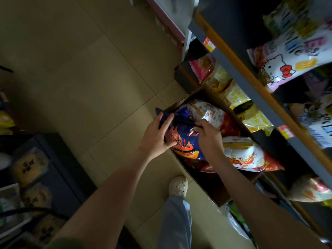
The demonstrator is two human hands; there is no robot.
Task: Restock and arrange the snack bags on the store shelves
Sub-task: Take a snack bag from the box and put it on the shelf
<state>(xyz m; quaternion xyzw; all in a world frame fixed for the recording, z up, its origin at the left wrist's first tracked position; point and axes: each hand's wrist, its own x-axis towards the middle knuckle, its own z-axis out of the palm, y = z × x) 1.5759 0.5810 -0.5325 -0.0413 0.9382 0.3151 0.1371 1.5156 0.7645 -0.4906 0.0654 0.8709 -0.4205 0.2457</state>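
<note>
Blue bag: a glossy dark-blue snack bag with orange flame print [183,139] is being held between both hands, over the left part of the open box.
Left hand: the left hand [158,137] is being laid flat on the blue bag's left side, its fingers [166,121] spread and pressed against the foil; nothing is being pinched by this grip.
Right hand: the right hand [209,137] is being curled over the bag's right edge, with the fingertips [197,127] pressed together on a fold of the blue foil.
Box: a brown cardboard box with open flaps [181,164] is being kept on the floor, just beside the shelving on the right.
Other bags in box: a white and red crinkled snack bag [212,114] is being seen at the far end, and a white and red bag with an orange crab drawing [251,157] is lying at the near right, partly over the box's edge.
Shelves: dark metal store shelves with an orange front strip [251,83] are being filled with yellow snack bags [235,96] low down and white bags with a cartoon cat print [287,63] higher up.
Floor: a beige tiled floor [89,78] is being stood on by a foot in a white perforated clog [178,186].
</note>
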